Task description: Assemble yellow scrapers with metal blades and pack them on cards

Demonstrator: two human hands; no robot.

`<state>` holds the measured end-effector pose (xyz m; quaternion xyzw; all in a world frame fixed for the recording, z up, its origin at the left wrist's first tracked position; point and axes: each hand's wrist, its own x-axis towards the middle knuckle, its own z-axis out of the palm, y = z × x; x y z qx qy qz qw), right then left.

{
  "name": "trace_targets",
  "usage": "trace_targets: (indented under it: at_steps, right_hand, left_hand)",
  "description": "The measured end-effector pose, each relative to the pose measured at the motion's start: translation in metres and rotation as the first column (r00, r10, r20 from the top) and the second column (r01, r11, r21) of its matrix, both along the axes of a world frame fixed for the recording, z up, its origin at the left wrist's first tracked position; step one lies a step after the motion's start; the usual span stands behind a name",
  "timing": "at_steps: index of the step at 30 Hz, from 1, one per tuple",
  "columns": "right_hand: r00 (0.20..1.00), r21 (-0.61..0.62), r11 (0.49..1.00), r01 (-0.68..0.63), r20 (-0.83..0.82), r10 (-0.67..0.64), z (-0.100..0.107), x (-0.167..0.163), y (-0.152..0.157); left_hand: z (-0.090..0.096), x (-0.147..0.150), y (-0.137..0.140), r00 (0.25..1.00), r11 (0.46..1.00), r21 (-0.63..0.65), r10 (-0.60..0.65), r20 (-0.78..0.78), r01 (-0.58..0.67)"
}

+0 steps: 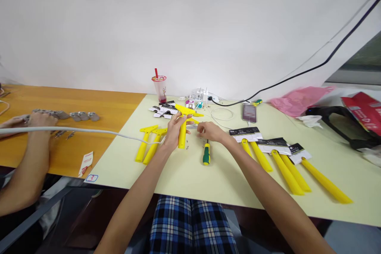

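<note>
My left hand is wrapped round the handle of a yellow T-shaped scraper, its head pointing up and away. To its right, my right hand hovers with its fingers curled in a pinch; whatever they hold is too small to see. Just below that hand lies a green-and-yellow screwdriver, its shaft towards the fingers. Tiny screws are scattered on the table between the hands. Two more yellow scrapers rest left of my left hand.
Several scrapers with black-and-white cards lie at right. Behind are loose cards, a cup with a straw, a power strip and a phone. A co-worker's hand handles grey parts at left. A white cable crosses the view.
</note>
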<state>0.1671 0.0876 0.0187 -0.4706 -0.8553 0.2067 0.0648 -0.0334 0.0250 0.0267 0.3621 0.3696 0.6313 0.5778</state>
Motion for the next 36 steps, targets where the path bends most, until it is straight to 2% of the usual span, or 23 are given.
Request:
trace_targets:
  at_steps: [2,4,12,21,26,29,31,33,35,36]
  right_hand:
    - [1.000,0.110,0.994,0.011,-0.017,-0.010,-0.004,-0.005,0.011]
    - [1.000,0.140,0.990,-0.007,0.010,0.006,-0.007,-0.012,0.022]
    - [0.995,0.079,0.996,-0.052,0.093,0.044,-0.008,-0.030,0.043]
    - [0.981,0.059,0.996,0.069,0.177,-0.079,-0.002,-0.030,0.041]
    - [0.992,0.070,0.995,0.069,0.100,-0.076,0.003,-0.024,0.026]
    - [0.987,0.135,0.982,0.136,-0.103,-0.122,-0.001,-0.007,0.009]
    - [0.892,0.156,0.957,0.245,-0.423,-0.159,-0.007,0.006,-0.001]
    - [0.675,0.070,0.943,0.324,-0.716,-0.179,-0.014,0.015,-0.008]
    - [0.452,-0.058,0.938,0.342,-0.865,-0.218,-0.020,0.020,-0.013]
    - [0.370,-0.107,0.934,0.340,-0.898,-0.238,-0.022,0.021,-0.016]
  left_hand:
    - [0.000,-0.002,-0.001,1.000,1.000,0.010,0.006,0.008,-0.006]
    - [0.001,-0.003,-0.002,1.000,1.000,0.023,0.018,0.009,-0.018]
    - [0.005,-0.005,-0.011,0.999,0.998,0.058,0.032,-0.027,-0.031]
    - [0.002,-0.007,-0.012,0.999,0.996,0.074,0.044,-0.008,-0.043]
    - [0.002,-0.006,-0.013,0.999,0.997,0.074,0.038,-0.013,-0.037]
    - [0.001,-0.006,-0.014,0.999,0.996,0.074,0.045,-0.017,-0.043]
    - [0.001,-0.005,-0.015,0.999,0.996,0.077,0.050,-0.020,-0.048]
    - [0.001,-0.003,-0.015,0.999,0.996,0.078,0.044,-0.030,-0.041]
    - [0.001,-0.001,-0.016,0.999,0.997,0.072,0.028,-0.036,-0.026]
    - [0.000,0.001,-0.017,0.999,0.998,0.067,0.018,-0.038,-0.016]
